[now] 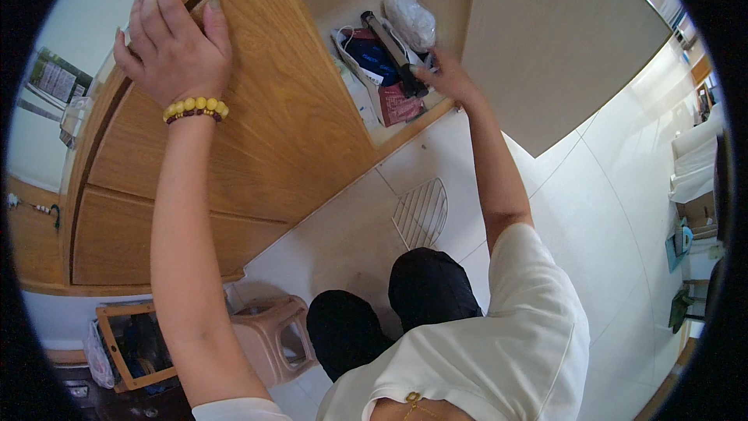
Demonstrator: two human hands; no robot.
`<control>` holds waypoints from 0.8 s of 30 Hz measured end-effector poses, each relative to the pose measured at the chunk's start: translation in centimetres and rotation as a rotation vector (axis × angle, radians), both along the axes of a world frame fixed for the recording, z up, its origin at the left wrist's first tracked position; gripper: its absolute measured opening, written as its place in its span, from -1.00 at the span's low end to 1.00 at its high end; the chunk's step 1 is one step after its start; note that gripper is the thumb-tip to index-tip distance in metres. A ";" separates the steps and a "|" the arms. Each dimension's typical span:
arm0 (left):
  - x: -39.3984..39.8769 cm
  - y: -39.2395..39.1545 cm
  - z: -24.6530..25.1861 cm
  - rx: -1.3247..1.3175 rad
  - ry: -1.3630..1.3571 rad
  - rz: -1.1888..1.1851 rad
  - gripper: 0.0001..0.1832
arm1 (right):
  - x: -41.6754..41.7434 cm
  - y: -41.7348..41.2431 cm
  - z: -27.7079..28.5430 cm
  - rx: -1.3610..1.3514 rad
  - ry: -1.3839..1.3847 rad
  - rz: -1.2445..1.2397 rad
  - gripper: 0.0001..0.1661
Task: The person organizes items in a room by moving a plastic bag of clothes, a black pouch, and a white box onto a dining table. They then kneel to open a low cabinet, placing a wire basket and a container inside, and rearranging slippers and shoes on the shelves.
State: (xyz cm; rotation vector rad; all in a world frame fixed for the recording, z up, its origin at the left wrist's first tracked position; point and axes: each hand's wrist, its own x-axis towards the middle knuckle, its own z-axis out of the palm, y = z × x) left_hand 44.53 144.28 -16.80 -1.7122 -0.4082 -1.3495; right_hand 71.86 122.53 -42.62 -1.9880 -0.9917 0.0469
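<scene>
My left hand [178, 49] rests with spread fingers on the top edge of a wooden cabinet [263, 99], a beaded bracelet [196, 108] at its wrist. Inside the open compartment, my right hand [447, 77] reaches beside the lower end of a dark telescopic tube or folded tripod [388, 47]; its fingertips are partly blurred, and whether they touch the tube or a bag I cannot tell. The tube lies across a paper bag [399, 106] with dark blue contents. Behind it sits a knotted white plastic bag [411, 20].
The cabinet door [561, 41] stands open on the right. A wire rack [422, 213] lies on the tiled floor before my knees. A pink plastic stool [272, 339] and a wooden frame [125, 351] stand at the lower left.
</scene>
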 end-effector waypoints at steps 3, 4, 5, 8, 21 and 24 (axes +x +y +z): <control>0.4 0.0 0.0 0.010 0.000 -0.021 -0.49 | -3.4 -2.1 -1.9 -0.193 -0.085 -0.167 -0.26; 0.3 0.2 -0.1 0.015 0.001 -0.017 -0.49 | -4.3 -1.4 -2.4 -0.166 -0.037 -0.166 -0.27; 0.5 0.1 0.0 0.023 0.000 -0.019 -0.49 | -5.0 -0.8 -2.7 -0.137 0.008 -0.169 -0.28; 0.3 -0.3 0.2 0.014 -0.002 0.038 -0.49 | -6.1 1.7 -3.3 0.043 -0.015 -0.165 -0.39; 0.1 -0.4 0.1 0.016 0.001 0.048 -0.47 | -9.4 12.2 -2.1 0.255 -0.106 -0.096 -0.46; 0.4 -0.5 0.2 0.024 -0.001 0.034 -0.48 | -8.6 12.5 -3.4 0.313 -0.171 -0.058 -0.49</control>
